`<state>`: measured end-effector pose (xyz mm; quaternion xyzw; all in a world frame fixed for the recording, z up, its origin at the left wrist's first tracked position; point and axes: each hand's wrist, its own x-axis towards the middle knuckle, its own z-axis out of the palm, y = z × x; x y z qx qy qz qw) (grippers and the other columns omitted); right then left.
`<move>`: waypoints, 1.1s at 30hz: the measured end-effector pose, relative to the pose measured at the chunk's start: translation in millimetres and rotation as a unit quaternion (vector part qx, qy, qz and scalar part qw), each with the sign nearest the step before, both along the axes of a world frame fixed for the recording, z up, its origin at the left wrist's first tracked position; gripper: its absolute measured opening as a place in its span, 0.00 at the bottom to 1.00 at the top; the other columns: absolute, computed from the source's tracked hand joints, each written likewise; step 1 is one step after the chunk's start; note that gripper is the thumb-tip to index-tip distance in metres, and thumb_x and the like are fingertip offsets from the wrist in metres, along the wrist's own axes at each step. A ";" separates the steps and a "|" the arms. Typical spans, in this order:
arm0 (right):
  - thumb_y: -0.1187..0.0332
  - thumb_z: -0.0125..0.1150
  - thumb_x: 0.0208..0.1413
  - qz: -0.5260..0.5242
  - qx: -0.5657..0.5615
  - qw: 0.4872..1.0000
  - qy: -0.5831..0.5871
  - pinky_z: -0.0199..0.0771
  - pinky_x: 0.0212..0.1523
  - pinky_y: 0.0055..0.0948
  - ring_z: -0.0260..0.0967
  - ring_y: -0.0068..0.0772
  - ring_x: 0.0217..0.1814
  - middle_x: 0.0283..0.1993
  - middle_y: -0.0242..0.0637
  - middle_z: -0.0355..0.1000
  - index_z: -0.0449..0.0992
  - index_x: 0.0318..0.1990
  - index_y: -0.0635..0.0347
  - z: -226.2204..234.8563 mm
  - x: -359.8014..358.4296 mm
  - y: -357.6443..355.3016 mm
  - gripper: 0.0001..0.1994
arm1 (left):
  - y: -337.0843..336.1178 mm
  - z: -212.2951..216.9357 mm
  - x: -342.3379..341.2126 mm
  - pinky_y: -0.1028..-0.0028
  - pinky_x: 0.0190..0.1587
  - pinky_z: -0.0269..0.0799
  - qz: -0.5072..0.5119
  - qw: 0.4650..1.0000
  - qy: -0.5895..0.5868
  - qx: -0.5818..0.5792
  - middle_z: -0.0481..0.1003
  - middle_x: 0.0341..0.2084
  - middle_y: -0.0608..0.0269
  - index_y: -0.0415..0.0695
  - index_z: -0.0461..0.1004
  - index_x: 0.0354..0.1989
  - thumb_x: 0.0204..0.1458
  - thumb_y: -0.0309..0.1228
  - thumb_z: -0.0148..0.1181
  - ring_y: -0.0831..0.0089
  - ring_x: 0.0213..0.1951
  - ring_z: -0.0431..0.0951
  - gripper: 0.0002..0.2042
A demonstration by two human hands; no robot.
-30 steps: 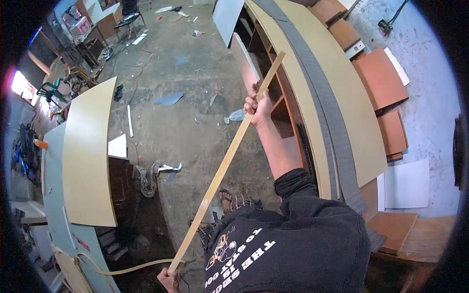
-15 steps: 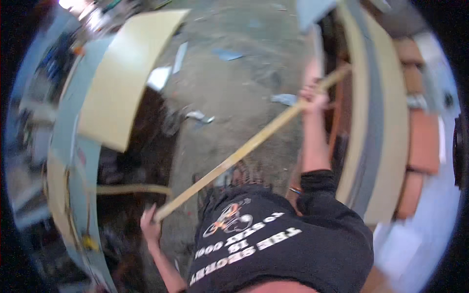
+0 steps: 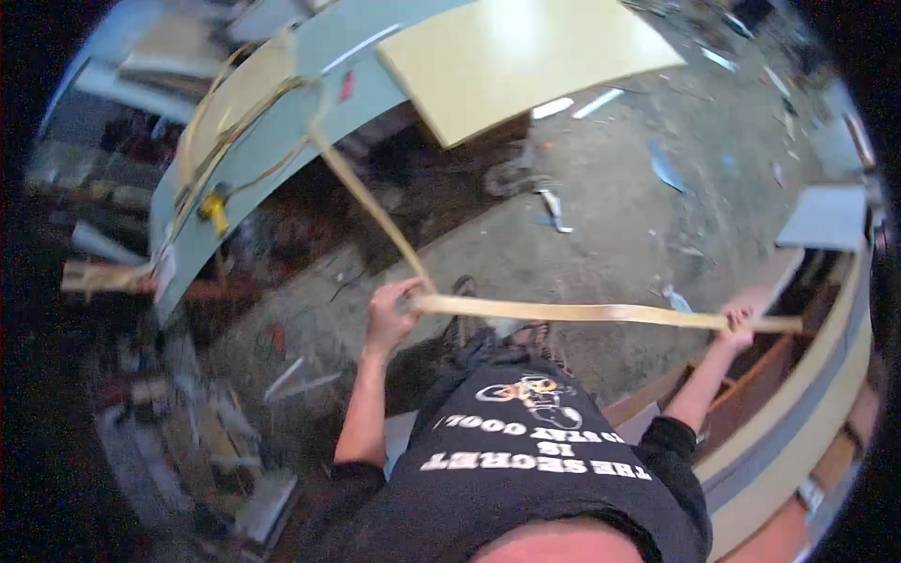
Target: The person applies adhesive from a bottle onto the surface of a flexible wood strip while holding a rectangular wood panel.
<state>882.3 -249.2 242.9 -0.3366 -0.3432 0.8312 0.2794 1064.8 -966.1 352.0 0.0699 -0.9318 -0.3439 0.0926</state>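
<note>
The pale strip (image 3: 572, 311) crosses the centre right of the frame, nearly level in front of the dark shirt (image 3: 554, 460). The left hand (image 3: 394, 311), at mid-frame, is closed around it where it bends, and the right hand (image 3: 737, 324) grips it near the far end, a short tip poking out toward the brown shelving (image 3: 765, 375) at right; blur hides the exact finger placement. From the left hand a thin length (image 3: 366, 199) rises to the loops on the blue-green table (image 3: 371, 80) at upper left; it looks like the same piece, though the join is hidden. To handle this well, even tension matters: both hands should pull gently without twisting, since such a thin band would probably kink at the left-hand bend. The slack is best fed clear of the yellow tool (image 3: 216, 208) and the cream panel's (image 3: 526, 61) corner, and the tip held off the shelving.
</note>
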 end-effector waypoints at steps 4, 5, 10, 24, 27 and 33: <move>0.54 0.44 0.57 0.105 -0.151 0.971 0.152 0.61 0.16 0.27 0.56 0.29 0.20 0.34 0.38 0.63 0.64 0.43 0.60 38.7 -22.0 -72.4 0.18 | -8.0 -31.9 22.5 0.67 0.45 0.70 0.045 0.998 -0.008 0.032 0.78 0.33 0.57 0.43 0.77 0.44 0.40 0.24 0.65 0.62 0.38 0.77 0.18; 0.54 0.43 0.57 0.054 -0.142 0.983 0.107 0.57 0.14 0.25 0.55 0.28 0.20 0.32 0.37 0.62 0.64 0.44 0.57 52.8 -30.1 -96.7 0.16 | -8.8 -29.9 17.4 0.67 0.43 0.71 0.038 0.999 -0.015 0.030 0.77 0.32 0.57 0.42 0.78 0.42 0.41 0.24 0.65 0.61 0.37 0.77 0.16; 0.56 0.41 0.61 0.022 -0.247 0.966 0.065 0.52 0.14 0.21 0.49 0.21 0.16 0.21 0.30 0.58 0.68 0.37 0.60 68.3 -48.3 -148.5 0.16 | -6.3 -43.1 -1.4 0.68 0.40 0.70 -0.050 0.997 -0.058 0.027 0.75 0.29 0.57 0.38 0.77 0.37 0.46 0.25 0.64 0.64 0.35 0.76 0.09; 0.61 0.38 0.67 0.090 -0.292 0.932 0.197 0.48 0.14 0.19 0.46 0.19 0.17 0.25 0.29 0.60 0.69 0.47 0.58 97.1 -38.6 -202.3 0.14 | 108.8 -40.2 -101.1 0.68 0.45 0.72 -0.228 0.963 -0.067 0.126 0.75 0.36 0.55 0.43 0.74 0.49 0.44 0.31 0.66 0.62 0.40 0.76 0.21; 0.60 0.37 0.68 0.148 -0.304 0.920 0.199 0.48 0.13 0.19 0.47 0.19 0.17 0.28 0.29 0.62 0.70 0.49 0.59 107.3 -45.6 -225.9 0.16 | 116.1 -52.5 -102.2 0.69 0.46 0.71 -0.201 0.964 -0.033 0.171 0.75 0.37 0.56 0.44 0.73 0.49 0.44 0.31 0.67 0.64 0.40 0.76 0.21; 0.60 0.37 0.68 0.244 -0.310 0.894 0.213 0.47 0.13 0.19 0.47 0.19 0.17 0.28 0.30 0.62 0.72 0.47 0.62 136.4 -87.2 -261.3 0.17 | 107.1 -49.4 -108.3 0.68 0.48 0.71 -0.131 0.955 -0.039 0.265 0.75 0.41 0.57 0.44 0.74 0.50 0.46 0.28 0.61 0.66 0.44 0.76 0.19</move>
